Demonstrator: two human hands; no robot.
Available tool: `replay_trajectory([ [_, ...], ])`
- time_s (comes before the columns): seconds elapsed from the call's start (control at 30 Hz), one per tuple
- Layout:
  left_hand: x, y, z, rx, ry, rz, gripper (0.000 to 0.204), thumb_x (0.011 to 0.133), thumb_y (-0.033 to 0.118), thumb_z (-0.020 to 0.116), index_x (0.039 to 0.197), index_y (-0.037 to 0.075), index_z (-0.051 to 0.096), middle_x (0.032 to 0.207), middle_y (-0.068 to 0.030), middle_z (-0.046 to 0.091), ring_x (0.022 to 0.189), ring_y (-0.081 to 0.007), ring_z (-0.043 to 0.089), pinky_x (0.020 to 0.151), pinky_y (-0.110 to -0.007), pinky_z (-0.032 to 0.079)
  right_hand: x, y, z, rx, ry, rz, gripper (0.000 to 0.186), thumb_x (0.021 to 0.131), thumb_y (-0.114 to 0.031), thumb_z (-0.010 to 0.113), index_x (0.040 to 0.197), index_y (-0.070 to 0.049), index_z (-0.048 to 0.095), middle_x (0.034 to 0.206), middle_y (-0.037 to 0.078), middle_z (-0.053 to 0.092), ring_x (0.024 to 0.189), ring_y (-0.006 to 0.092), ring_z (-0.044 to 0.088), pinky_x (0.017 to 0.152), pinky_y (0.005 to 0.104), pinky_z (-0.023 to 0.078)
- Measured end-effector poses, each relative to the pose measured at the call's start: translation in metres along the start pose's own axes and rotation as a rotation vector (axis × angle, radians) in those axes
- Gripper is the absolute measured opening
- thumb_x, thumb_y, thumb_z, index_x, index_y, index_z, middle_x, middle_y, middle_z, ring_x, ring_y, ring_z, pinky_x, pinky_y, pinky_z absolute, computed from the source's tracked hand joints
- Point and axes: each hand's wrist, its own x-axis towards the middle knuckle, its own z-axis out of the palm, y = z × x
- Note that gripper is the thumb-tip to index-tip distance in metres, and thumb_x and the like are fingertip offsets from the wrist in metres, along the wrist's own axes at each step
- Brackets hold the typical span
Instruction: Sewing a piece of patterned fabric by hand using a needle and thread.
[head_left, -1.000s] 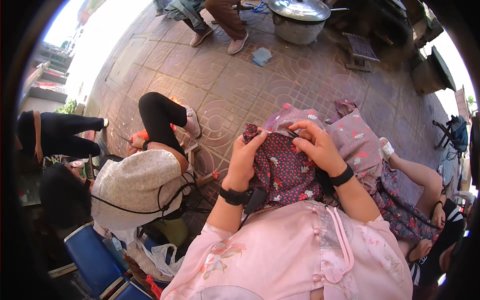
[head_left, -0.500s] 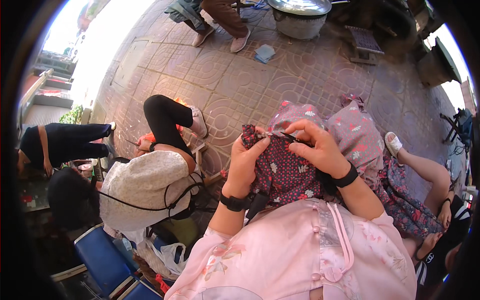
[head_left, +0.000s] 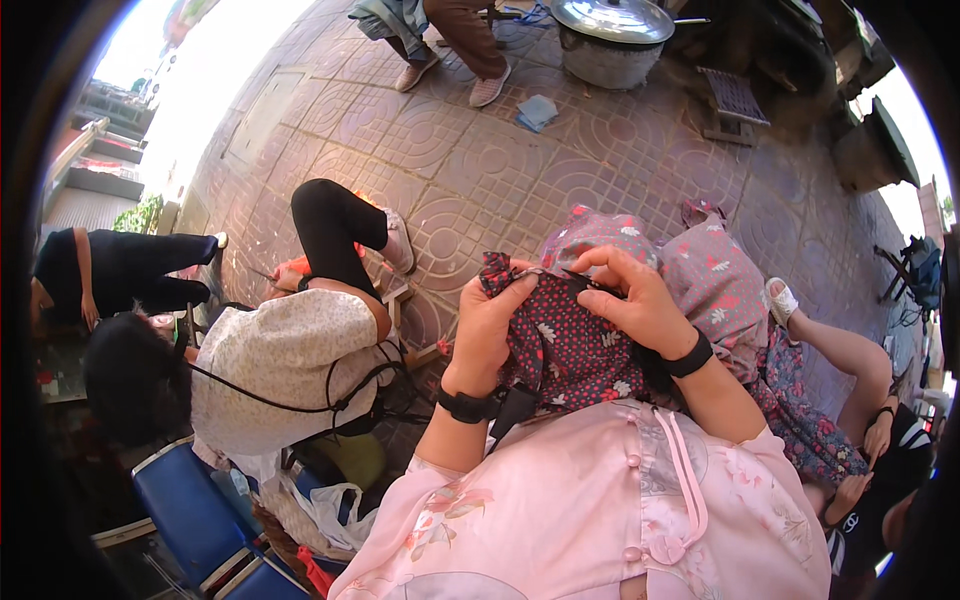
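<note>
A dark cloth (head_left: 575,340) with red dots and pale leaf shapes is bunched over my lap. My left hand (head_left: 482,325) is closed on its upper left edge, the thumb pressed on the fabric. My right hand (head_left: 645,305) is curled at the cloth's upper right edge. Between its thumb and forefinger is a thin dark pointed thing (head_left: 577,275), too small to name. Both wrists wear black bands. My knees, in lighter grey-pink printed fabric (head_left: 710,285), show beyond the cloth.
On my left sits a person in a pale top (head_left: 285,370), beside blue chairs (head_left: 190,510) and a white plastic bag (head_left: 335,510). Another person's forearm and hand (head_left: 880,435) are close on my right. Ahead are a lidded metal pot (head_left: 610,55) and a small stool (head_left: 733,98) on paving.
The view has shifted slightly, and the person on my left has leaned a little. Both my hands stay on the cloth in nearly the same pose.
</note>
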Motion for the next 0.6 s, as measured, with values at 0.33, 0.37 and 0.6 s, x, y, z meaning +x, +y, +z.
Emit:
replay_trajectory([
  [0.33,-0.002,-0.002,-0.002,-0.079,-0.041,-0.017,0.010,0.090,0.004,0.066,0.100,0.004,0.067,0.090,-0.0020,0.069,0.080,-0.0092,0.064,0.072,-0.024,0.050,0.002,-0.015,0.005,-0.037,-0.039,-0.009,0.030,0.087,-0.006,0.067,0.115,-0.005,0.056,0.073,-0.001,0.056,0.067,0.0048,0.049,0.061,0.0234,0.040],
  [0.37,-0.002,-0.001,-0.001,-0.090,-0.055,-0.038,0.009,0.091,0.005,0.065,0.100,0.004,0.066,0.089,-0.0015,0.069,0.079,-0.0090,0.064,0.072,-0.023,0.050,0.002,-0.016,0.004,-0.037,-0.037,-0.008,0.030,0.087,-0.006,0.067,0.115,-0.005,0.056,0.073,-0.001,0.056,0.067,0.0048,0.049,0.061,0.0234,0.040],
  [0.6,-0.008,-0.001,0.002,-0.088,-0.121,-0.097,0.012,0.090,0.004,0.064,0.102,0.003,0.064,0.094,-0.0062,0.069,0.082,-0.0131,0.066,0.074,-0.027,0.053,0.001,-0.022,0.006,-0.092,-0.072,-0.006,0.028,0.088,-0.006,0.066,0.114,-0.004,0.057,0.077,0.001,0.058,0.071,0.0068,0.053,0.065,0.0240,0.043],
])
